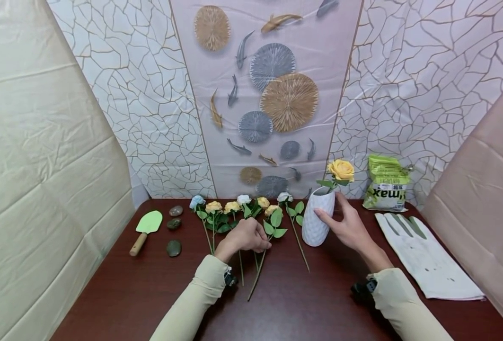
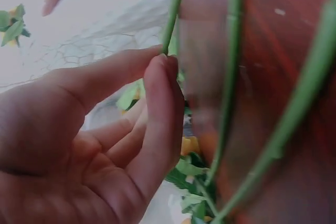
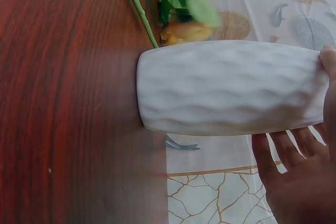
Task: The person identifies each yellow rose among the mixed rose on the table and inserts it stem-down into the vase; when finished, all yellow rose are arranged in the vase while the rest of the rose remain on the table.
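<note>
Between thumb and fingertips, my left hand pinches the green stem of a yellow rose, just below its leaves. My right hand holds the white textured vase, thumb on the near side and fingers at its right and behind. The vase leans slightly, and a single yellow rose stands in it. Around the left hand lie more stemmed flowers: a blue rose, several yellow ones and a white rose. Another white rose lies between the hands.
At the left are a small trowel with a green blade and three stones. A green-and-white bag stands at the back right. Before it, a pair of white work gloves lies along the table's right side.
</note>
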Available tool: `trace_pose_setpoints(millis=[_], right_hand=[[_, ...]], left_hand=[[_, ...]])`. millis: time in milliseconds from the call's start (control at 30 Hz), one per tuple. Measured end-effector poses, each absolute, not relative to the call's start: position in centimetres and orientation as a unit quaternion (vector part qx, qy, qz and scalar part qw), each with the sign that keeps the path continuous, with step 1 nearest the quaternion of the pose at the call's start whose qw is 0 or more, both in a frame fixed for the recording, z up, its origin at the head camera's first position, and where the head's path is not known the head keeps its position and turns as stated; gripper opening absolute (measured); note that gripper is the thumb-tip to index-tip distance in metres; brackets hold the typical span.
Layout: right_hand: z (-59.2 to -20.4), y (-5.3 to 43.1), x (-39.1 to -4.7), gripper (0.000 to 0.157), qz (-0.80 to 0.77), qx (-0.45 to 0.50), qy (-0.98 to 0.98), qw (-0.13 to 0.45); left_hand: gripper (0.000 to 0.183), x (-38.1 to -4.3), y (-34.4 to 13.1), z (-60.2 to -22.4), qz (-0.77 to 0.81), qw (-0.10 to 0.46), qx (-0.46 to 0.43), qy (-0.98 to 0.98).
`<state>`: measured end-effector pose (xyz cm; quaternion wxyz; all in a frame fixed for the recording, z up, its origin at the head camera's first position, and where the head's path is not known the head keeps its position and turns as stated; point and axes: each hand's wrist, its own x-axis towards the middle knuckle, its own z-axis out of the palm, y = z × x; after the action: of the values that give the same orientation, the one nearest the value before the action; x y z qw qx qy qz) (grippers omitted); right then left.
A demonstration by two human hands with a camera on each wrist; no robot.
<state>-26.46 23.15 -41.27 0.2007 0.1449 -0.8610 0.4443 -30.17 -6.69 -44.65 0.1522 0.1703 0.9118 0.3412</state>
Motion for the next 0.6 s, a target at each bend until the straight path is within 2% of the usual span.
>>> trace_pose_setpoints(millis=[200,400,600], right_hand=[[-41.4,23.3,-26.6,0.057,0.436,0.143,-0.865,0.204],[-42.8,24.0,-27.9,0.057,0.439,0.146,-0.863,0.203],[-44.6,24.8,-29.2,0.059,0.438,0.140,-0.865,0.199]], left_hand=[[0.013,-30.2,-6.3,-43.4,0.440,0.117,0.203,0.867],[0.012,-30.5,-5.1,-41.7,0.502,0.042,0.224,0.835],[0.018,-31.6,-3.6,-39.5,0.581,-0.030,0.229,0.781]])
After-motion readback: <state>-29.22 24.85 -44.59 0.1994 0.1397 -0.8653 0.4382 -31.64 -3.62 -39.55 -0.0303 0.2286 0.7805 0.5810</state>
